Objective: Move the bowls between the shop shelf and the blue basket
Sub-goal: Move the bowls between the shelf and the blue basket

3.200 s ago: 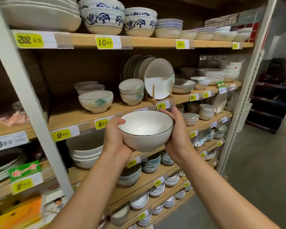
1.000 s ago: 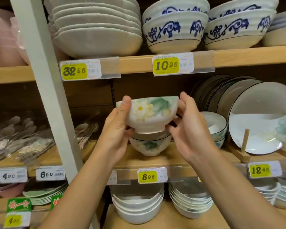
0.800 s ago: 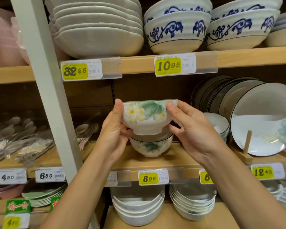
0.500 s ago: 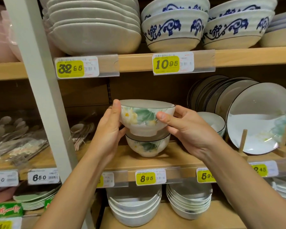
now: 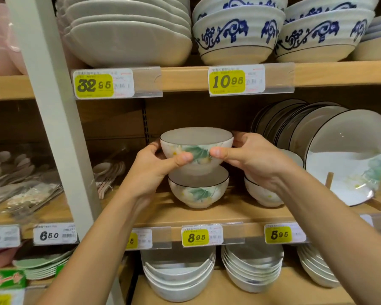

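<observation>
Gripping the bowl [image 5: 196,146] from both sides: left hand [image 5: 154,172] with fingers [image 5: 182,158] curled round its left wall, right hand [image 5: 253,159] with fingers [image 5: 220,151] pinching the right rim, thumbs across the painted leaf. Held level, mouth up, foot just over or perhaps touching the rim of a second bowl [image 5: 198,191] standing on the shelf [image 5: 240,213]; cannot tell which. No sight of the blue basket.

Judged as either nesting onto that second bowl or lifting off it. Either way: keep level, travel straight up or down, centre the foot over the mouth beneath, avoid scraping glaze on glaze. If setting down, loosen the fingers only once seated and not rocking. If taking away, clear the second bowl's rim before pulling back toward the body.

Around, along the shelf's front edge, price tags [image 5: 202,237]; beneath them, stacks of white bowls [image 5: 178,280]. Just right of the second bowl, behind the right wrist, small bowls [image 5: 264,194], near enough to be knocked by that hand. Further right, plates [image 5: 343,155] leaning on a wooden stand [image 5: 329,179]. To the left, a pale post [image 5: 53,128], with packed spoons [image 5: 20,188] beyond it. Overhead, an upper shelf [image 5: 185,78] carrying large dishes [image 5: 128,36] and blue-patterned bowls [image 5: 235,34], limiting headroom for a high lift.
</observation>
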Tool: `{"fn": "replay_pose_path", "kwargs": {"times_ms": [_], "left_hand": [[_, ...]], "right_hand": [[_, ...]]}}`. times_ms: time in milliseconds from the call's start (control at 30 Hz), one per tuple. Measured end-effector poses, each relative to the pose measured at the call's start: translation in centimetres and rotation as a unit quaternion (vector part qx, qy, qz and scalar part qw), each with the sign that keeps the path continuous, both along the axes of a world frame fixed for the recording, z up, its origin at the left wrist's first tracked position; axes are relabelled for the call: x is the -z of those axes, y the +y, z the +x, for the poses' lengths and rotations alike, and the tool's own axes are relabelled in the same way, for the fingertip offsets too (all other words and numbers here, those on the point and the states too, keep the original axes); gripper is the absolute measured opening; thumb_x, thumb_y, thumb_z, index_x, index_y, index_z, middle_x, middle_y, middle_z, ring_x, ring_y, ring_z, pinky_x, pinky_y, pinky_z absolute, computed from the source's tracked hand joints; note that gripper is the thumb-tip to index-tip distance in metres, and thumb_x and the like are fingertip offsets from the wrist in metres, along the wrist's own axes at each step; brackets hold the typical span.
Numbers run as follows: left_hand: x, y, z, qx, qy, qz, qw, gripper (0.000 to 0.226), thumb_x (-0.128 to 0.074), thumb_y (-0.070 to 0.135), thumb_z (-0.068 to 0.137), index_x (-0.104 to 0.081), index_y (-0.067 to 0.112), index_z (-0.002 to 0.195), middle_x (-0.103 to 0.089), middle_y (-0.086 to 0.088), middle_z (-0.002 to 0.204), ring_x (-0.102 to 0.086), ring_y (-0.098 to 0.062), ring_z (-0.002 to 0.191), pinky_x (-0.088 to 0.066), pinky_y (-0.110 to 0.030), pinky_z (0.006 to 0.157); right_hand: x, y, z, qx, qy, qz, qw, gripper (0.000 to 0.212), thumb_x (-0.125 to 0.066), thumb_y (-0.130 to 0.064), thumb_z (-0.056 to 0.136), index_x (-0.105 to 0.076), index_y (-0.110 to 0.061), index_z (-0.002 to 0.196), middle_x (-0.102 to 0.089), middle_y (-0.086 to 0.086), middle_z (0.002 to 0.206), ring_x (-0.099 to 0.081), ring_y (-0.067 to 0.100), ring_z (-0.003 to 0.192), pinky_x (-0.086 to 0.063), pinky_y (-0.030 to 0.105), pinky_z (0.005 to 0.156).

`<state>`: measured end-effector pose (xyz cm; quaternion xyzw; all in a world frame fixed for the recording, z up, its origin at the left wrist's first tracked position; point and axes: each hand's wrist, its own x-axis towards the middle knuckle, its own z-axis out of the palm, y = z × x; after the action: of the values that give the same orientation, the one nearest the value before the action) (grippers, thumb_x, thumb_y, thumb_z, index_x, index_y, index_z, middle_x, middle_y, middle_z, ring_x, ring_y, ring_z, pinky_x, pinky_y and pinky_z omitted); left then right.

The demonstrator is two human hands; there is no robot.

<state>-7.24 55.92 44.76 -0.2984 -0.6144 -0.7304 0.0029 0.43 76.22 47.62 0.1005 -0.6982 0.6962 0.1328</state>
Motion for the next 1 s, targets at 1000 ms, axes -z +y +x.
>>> {"fn": "replay_pose_path", "kwargs": {"times_ms": [1000], "left_hand": [[-4.0,6.6,-21.8,0.044,-0.063,-0.139,0.987,0.040,-0.077,0.002,0.069,-0.067,0.015,0.105,-0.072,-0.001,0.109,-0.064,-0.016,0.110,-0.049,-0.027,0.095]], "right_hand": [[-4.7,6.8,-23.1,0.005,-0.163,0.187,0.969,0.044,-0.074,-0.007,0.078,-0.057,-0.009,0.118,-0.061,0.005,0.126,-0.054,0.018,0.122,-0.048,0.025,0.093]]}}
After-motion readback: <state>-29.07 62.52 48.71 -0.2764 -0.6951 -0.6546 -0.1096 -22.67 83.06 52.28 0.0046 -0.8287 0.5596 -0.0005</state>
